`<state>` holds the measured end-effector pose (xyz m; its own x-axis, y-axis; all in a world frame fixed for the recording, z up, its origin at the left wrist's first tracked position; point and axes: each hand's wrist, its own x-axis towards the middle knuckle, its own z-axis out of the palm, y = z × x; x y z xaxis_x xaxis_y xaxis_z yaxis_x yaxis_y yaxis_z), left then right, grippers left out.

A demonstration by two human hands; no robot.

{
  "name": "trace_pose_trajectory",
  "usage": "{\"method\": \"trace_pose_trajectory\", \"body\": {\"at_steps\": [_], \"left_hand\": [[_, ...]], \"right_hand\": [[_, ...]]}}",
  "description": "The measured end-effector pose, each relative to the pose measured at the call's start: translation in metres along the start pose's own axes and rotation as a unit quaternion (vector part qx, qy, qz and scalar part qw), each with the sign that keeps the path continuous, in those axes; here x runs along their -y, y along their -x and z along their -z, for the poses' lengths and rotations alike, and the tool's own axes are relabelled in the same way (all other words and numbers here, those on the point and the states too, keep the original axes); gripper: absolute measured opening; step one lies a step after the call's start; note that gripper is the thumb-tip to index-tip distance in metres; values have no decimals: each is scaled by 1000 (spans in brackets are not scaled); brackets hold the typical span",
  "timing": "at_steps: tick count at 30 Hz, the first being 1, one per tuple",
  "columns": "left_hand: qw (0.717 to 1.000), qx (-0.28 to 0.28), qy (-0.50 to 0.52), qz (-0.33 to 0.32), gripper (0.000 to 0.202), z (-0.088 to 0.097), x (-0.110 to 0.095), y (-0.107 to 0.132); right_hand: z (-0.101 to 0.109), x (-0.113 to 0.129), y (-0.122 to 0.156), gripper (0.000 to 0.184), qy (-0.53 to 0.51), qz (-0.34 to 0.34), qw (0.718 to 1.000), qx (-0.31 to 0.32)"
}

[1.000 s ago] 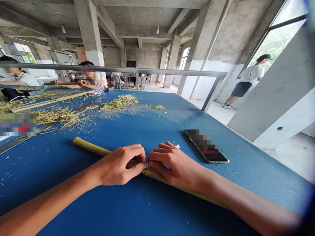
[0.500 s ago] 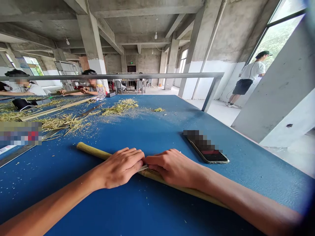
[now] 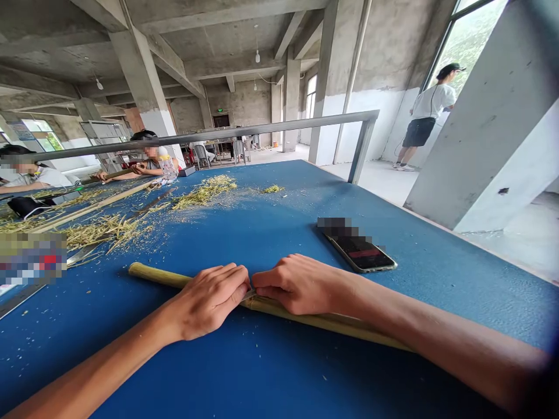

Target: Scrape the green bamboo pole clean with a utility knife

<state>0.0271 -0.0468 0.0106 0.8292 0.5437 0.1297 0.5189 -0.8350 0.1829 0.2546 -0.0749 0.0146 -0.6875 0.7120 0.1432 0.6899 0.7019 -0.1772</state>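
A yellow-green bamboo pole (image 3: 157, 274) lies slantwise on the blue table, running under both hands toward the lower right. My left hand (image 3: 216, 297) is closed over the pole, thumb and fingers pinching one end of a thin, flat blade (image 3: 248, 294). Right beside it, my right hand (image 3: 297, 286) is closed on the blade's other end, its fingertips almost meeting the left ones. Only a narrow grey sliver of the blade shows, against the pole near a joint; the fingers hide the rest.
A smartphone (image 3: 360, 250) lies beyond my right hand. Bamboo shavings (image 3: 205, 192) are heaped at the far left, around a long metal ruler (image 3: 26, 298). A metal rail (image 3: 271, 128) crosses above the table's far side. Two people sit at the left; another person (image 3: 430, 110) stands by the window.
The whole view has tilted and shifted slightly. Both hands stay closed on the blade over the bamboo pole, with little visible movement along it.
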Motion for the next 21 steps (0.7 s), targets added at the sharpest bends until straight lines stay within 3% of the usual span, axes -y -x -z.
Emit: {"method": "trace_pose_trajectory", "body": {"at_steps": [6, 21], "left_hand": [[1000, -21, -2, -8, 30, -2, 2, 1], [999, -9, -39, -15, 26, -7, 0, -3]], "right_hand": [[2, 0, 1, 21, -4, 1, 1000, 11], [2, 0, 6, 23, 2, -18, 1000, 17]]}}
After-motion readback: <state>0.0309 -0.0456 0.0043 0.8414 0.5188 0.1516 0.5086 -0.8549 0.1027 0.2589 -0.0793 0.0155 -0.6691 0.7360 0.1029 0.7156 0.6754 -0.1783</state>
